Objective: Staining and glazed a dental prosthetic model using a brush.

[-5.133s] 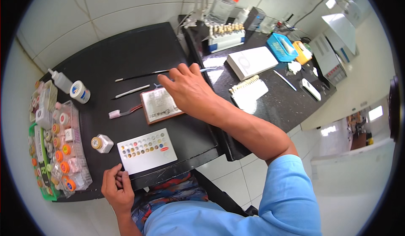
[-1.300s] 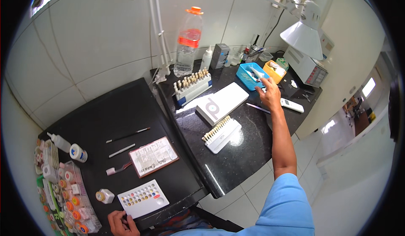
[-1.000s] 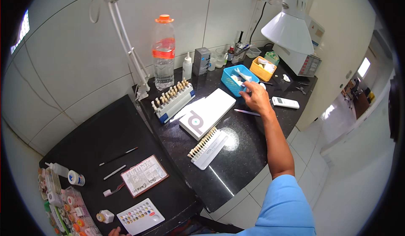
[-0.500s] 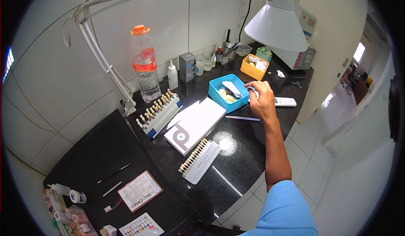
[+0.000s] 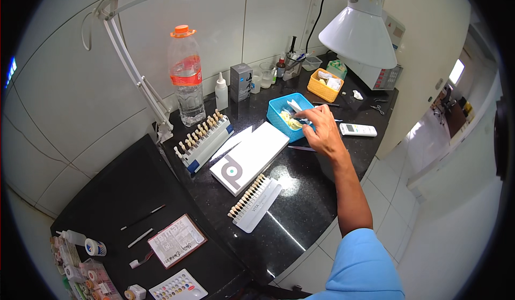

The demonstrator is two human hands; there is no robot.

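My right hand (image 5: 323, 133) reaches over the near right rim of a blue plastic basket (image 5: 279, 122). Its thumb and fingers curl around a small whitish piece that I cannot make out clearly. Inside the basket lie pale yellow pieces (image 5: 290, 121) and a folded white paper (image 5: 293, 105), partly covered by the hand. A light-coloured, pen-like stick (image 5: 301, 148) lies on the black counter below the hand. To the right of the wrist rests a white remote control (image 5: 358, 130). My left hand is out of view.
A white box (image 5: 249, 158) lies between two tooth shade guides, one larger (image 5: 205, 145) and one smaller (image 5: 258, 206). Behind stand a water bottle (image 5: 188, 93) and a white dropper bottle (image 5: 221, 93). A lamp (image 5: 358, 37) hangs above a yellow basket (image 5: 323, 89).
My right hand has moved left and slightly down, from beside the blue basket to over it. The small whitish piece at its fingertips has come along toward the basket. The view has shifted slightly.
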